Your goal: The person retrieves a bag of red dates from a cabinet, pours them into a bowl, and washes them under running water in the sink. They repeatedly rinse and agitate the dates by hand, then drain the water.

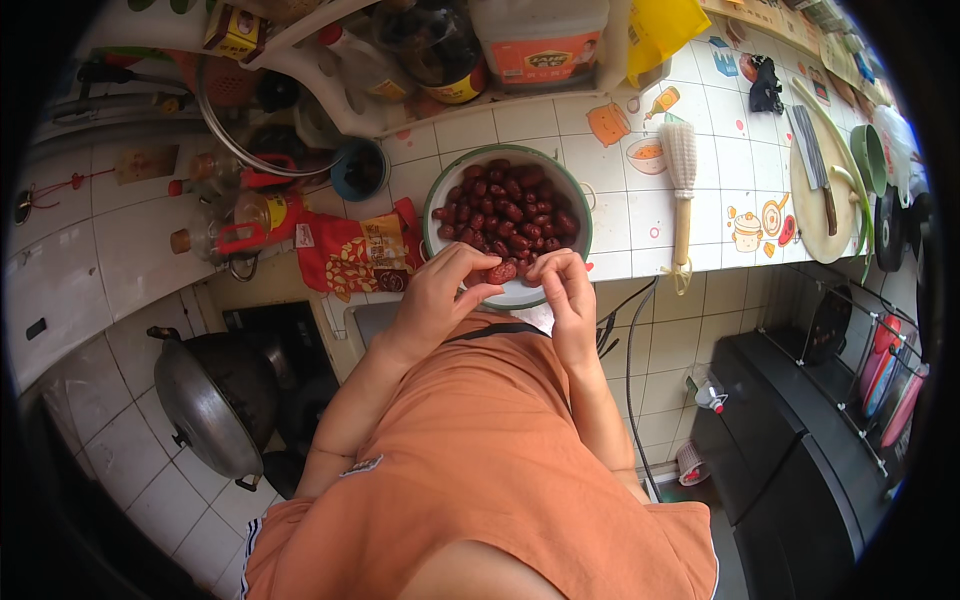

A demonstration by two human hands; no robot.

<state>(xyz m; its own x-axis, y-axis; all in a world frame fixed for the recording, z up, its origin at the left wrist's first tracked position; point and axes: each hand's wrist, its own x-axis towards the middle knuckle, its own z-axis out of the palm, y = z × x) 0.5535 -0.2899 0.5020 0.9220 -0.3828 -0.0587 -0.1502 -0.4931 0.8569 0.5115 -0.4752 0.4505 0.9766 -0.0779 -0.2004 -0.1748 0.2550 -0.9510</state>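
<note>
A white enamel basin with a green rim (pixel 587 196) stands at the counter's front edge, filled with wrinkled dried red jujubes (pixel 510 202). My left hand (pixel 451 289) is over the basin's near left side, pinching one jujube (pixel 501 272) between thumb and forefinger. At the near right side of the basin is my right hand (pixel 564 289), its fingers bent and close together; a bit of dark red shows by the fingertips, and whether they hold it I cannot tell. Left of the basin lies a red printed food bag (pixel 352 251).
A brush with a wooden handle (pixel 682 225) lies right of the basin. Farther right, a cleaver (pixel 808 154) rests on a round cutting board (pixel 802 217). Bottles and a blue cup (pixel 381 180) stand left; a shelf with jugs is behind. A lidded wok (pixel 210 405) sits lower left.
</note>
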